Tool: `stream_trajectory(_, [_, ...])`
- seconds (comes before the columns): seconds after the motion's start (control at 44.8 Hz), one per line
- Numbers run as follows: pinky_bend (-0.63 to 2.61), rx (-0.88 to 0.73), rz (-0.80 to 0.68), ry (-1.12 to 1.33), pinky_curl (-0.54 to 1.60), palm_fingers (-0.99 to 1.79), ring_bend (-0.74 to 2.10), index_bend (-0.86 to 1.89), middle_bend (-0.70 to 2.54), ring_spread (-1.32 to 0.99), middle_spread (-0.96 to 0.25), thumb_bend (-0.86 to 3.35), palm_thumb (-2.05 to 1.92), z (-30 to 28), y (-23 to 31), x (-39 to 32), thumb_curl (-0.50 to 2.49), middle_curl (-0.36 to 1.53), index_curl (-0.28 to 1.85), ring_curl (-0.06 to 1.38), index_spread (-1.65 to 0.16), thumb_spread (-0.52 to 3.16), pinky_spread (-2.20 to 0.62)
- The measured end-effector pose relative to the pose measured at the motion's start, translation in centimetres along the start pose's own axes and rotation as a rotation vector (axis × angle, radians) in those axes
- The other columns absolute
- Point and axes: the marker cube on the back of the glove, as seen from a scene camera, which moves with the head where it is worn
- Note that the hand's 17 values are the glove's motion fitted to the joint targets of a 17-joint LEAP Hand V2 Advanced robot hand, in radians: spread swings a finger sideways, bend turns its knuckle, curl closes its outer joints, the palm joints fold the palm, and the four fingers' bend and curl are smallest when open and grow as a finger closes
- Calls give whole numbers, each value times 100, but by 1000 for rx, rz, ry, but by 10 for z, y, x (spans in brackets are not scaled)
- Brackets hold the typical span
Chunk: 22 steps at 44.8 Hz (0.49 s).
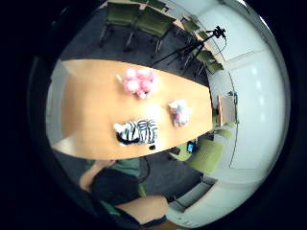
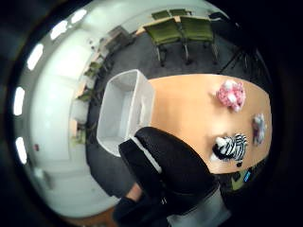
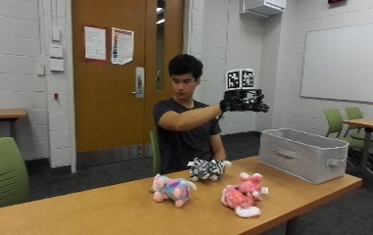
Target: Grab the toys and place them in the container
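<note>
Three soft toys lie on the wooden table, and we read them from left to right in the outside view. First comes the pastel toy, patched in pink, blue and yellow, lying on its side near the table's front edge. Just behind it and a little to the right we see the zebra toy, black and white striped, resting closer to the seated person. Right of the pastel toy, and apart from it, lies the pink toy, with a white foot or paw pointing toward the front edge. None of the three touches another as far as we can tell.

Further right, at the table's end, stands the grey fabric container, upright, open at the top, with a handle on its near side. We see no toy inside it; in the thumb side palm view its inside looks bare.

Above the table, between the zebra toy and the container, the person raises the gloved right hand at about head height, well clear of everything. It holds nothing, and we cannot tell how far its fingers are spread or curled
</note>
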Motion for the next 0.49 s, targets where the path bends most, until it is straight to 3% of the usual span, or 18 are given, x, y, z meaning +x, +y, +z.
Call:
stream_trajectory(0.201, [40,-8,7,0,16,22,19,22,24,-22,-9,-7,-11,4,0,12,3,11,14,6,-19,80,-5])
stream_trajectory(0.491, [41,-2,13,3,21,19,20,20,24,-29,-12,-8,-11,8,6,21,6,19,22,10,-24,102,-6])
